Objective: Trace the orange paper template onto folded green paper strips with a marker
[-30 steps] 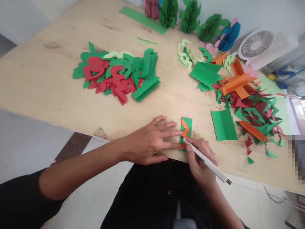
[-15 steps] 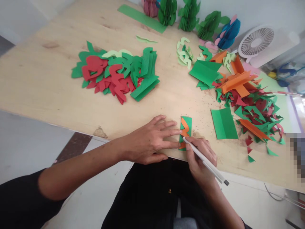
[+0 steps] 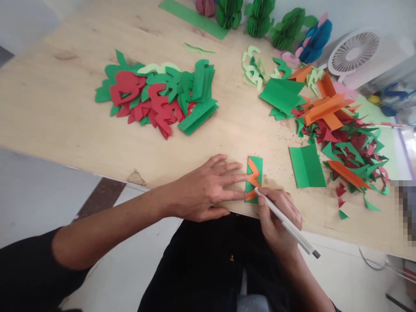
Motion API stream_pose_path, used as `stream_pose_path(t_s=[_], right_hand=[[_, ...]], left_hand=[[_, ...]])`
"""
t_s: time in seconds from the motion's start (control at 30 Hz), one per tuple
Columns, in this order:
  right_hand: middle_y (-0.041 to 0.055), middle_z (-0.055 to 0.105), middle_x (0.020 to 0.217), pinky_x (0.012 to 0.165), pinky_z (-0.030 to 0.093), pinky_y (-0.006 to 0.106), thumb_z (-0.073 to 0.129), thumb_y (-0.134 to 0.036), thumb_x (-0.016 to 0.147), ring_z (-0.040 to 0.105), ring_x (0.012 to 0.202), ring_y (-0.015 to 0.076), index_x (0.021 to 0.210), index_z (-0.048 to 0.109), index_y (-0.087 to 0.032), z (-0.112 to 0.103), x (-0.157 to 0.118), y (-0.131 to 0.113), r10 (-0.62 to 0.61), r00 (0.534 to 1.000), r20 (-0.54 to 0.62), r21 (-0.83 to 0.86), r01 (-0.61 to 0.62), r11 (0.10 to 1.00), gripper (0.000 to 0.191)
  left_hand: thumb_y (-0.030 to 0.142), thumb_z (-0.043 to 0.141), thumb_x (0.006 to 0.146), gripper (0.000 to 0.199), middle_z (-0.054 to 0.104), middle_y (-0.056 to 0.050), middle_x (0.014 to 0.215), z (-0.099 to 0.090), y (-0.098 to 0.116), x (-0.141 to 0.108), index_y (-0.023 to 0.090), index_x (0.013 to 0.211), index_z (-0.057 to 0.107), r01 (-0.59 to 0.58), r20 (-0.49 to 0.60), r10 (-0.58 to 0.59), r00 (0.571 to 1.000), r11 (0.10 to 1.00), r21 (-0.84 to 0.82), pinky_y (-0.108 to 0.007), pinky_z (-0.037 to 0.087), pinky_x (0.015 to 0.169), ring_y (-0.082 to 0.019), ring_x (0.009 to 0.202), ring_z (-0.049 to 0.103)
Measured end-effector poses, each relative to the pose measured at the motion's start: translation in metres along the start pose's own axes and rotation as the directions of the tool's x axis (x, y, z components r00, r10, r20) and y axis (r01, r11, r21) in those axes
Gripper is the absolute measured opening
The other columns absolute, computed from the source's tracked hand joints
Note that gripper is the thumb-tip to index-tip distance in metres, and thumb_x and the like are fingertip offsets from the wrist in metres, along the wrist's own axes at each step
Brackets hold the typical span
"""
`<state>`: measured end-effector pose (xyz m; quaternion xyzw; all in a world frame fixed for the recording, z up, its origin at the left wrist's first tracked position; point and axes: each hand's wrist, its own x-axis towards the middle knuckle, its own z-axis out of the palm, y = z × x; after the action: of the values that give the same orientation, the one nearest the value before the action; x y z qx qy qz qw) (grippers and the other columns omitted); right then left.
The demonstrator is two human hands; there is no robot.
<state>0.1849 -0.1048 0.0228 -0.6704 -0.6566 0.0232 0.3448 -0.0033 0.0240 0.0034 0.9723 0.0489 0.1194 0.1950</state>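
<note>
Near the table's front edge lies a folded green paper strip [image 3: 257, 164] with a wavy orange paper cutout [image 3: 253, 168] on top of it. My left hand [image 3: 211, 188] is spread flat, its fingertips pressing the cutout and the strip's left side. A white pen [image 3: 286, 222] is gripped in my right hand [image 3: 281, 214], its tip at the cutout's right edge, near the lower part. The fingers of my right hand are closed round the pen close to its tip. Any drawn line is too fine to make out.
Red and green cutouts [image 3: 159, 99] are heaped at the left. To the right are a creased green paper [image 3: 307, 167], orange folded pieces [image 3: 326, 110] and many scraps [image 3: 354, 147]. Paper honeycomb figures [image 3: 260, 19] and a white fan [image 3: 353, 53] stand at the back.
The pen and my right hand have shifted slightly right and away from the cutout's middle. My left hand stays on the cutout. The whole view has tilted a little.
</note>
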Motion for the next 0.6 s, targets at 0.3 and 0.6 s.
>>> stream_pose_path(t_s=[0.3,0.6], right_hand=[[0.0009,0.072,0.077,0.069,0.050,0.029,0.056,-0.013,0.088,0.066,0.067,0.0147,0.091,0.063,-0.021,-0.0019,-0.0025,-0.0008,-0.010,1.000,-0.014,-0.025,0.010,1.000,0.011],[0.0024,0.071,0.076,0.069,0.050,0.031,0.057,-0.014,0.088,0.065,0.068,0.0157,0.092,0.062,-0.021,-0.0016,-0.0035,0.0020,0.006,1.000,0.003,-0.031,-0.006,0.999,0.010]], left_hand=[[0.043,0.056,0.091,0.047,0.043,-0.007,0.151,-0.0008,-0.0018,-0.0004,0.028,0.136,0.052,-0.014,0.033,0.013,0.999,1.000,0.001,-0.054,0.017,0.115,-0.032,0.141,0.032],[0.042,0.059,0.089,0.049,0.044,-0.007,0.150,-0.0006,-0.0011,0.0002,0.029,0.136,0.051,-0.015,0.016,0.015,1.000,1.000,0.008,-0.053,0.020,0.114,-0.032,0.140,0.034]])
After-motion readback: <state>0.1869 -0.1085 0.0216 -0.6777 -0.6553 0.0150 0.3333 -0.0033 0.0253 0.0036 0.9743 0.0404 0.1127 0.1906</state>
